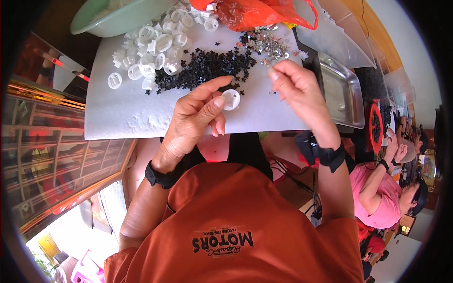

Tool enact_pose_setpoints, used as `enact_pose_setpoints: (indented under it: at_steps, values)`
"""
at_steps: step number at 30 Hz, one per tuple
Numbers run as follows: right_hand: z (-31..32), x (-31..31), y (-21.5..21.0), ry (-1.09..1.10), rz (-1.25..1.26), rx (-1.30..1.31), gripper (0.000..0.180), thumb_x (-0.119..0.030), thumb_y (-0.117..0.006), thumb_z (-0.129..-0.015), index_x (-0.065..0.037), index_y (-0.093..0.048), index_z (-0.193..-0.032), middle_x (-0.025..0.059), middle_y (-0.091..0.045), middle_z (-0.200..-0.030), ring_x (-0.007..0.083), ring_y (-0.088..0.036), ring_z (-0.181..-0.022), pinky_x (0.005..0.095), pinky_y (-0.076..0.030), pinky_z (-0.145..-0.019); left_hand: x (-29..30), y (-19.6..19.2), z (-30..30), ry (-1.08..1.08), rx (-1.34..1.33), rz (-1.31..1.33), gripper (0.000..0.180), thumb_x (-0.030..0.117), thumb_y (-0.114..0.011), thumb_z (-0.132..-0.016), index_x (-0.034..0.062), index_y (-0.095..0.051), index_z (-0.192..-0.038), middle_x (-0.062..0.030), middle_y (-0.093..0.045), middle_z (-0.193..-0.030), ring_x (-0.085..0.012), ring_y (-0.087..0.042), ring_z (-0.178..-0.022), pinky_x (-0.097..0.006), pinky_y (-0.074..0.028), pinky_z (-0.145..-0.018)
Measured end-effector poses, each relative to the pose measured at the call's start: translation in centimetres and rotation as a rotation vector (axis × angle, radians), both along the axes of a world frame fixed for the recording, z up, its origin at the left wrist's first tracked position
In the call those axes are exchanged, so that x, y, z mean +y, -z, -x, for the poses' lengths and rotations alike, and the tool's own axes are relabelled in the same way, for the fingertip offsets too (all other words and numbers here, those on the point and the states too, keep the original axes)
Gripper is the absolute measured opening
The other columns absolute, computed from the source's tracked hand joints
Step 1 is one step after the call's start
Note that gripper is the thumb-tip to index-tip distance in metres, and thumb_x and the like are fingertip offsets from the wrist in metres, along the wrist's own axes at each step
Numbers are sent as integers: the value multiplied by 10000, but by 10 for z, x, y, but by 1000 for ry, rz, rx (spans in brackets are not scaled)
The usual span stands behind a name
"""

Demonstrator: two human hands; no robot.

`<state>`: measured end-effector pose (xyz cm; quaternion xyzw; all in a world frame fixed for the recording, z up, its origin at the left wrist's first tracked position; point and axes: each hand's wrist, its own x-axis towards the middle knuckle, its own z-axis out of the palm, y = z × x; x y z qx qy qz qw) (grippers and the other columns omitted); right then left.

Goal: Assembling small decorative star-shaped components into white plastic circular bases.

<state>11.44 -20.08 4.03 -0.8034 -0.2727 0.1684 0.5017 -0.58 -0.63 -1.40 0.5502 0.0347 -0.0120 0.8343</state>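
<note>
My left hand (191, 113) pinches a round white plastic piece (231, 100) by its edge, with a small slot showing on its face. To the right my right hand (298, 89) is raised over the table, thumb and fingertips pressed together; whatever they hold is too small to make out. Between and beyond my hands lies a heap of small black cross-shaped parts (203, 68). Small shiny metal pieces (268, 46) are scattered just beyond my right hand. At the far left, a pile of round white plastic parts (164, 43) spreads over the white tabletop (118, 106).
A pale green basin (123, 20) stands at the far left, and a red plastic bag (255, 14) at the back. On the right are a metal tray (351, 94), a clear plastic bin (339, 40) and a red bowl (375, 127) of black parts. People sit farther right.
</note>
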Motion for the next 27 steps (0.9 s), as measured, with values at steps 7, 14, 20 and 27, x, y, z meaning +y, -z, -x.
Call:
enact_pose_setpoints:
  at_steps: [7,14,20,27]
  values:
    - [-16,-31,4,22,345,-256,146,-82,-563,-880,-21,-577,-1012,49,-538,-764,121,-491,-654,267,-432,-612,2,0,1,27,-3,12,345,225,-520,-965,10,-522,-1235,-6,-566,-824,-61,-532,-604,-196,-440,-542]
    - [-40,-11,7,-84,489,-459,227,-47,-549,-861,-41,-582,-1086,80,-550,-829,167,-528,-711,285,-446,-665,0,-3,1,8,-1,-39,289,221,-526,-963,-10,-555,-1134,-12,-571,-819,-62,-529,-612,-200,-442,-549]
    - [-46,-5,16,-72,554,-530,214,-33,-517,-868,-30,-578,-1073,155,-579,-958,261,-600,-815,346,-466,-722,0,-3,1,11,2,7,290,218,-532,-959,-20,-558,-1122,-18,-578,-850,-64,-532,-614,-200,-443,-551]
    - [-46,-10,16,-49,584,-500,175,-21,-530,-859,-25,-590,-1022,139,-581,-934,245,-597,-802,333,-468,-714,1,-2,0,14,15,-11,290,217,-531,-960,-24,-557,-1120,-26,-591,-879,-66,-536,-619,-201,-443,-554]
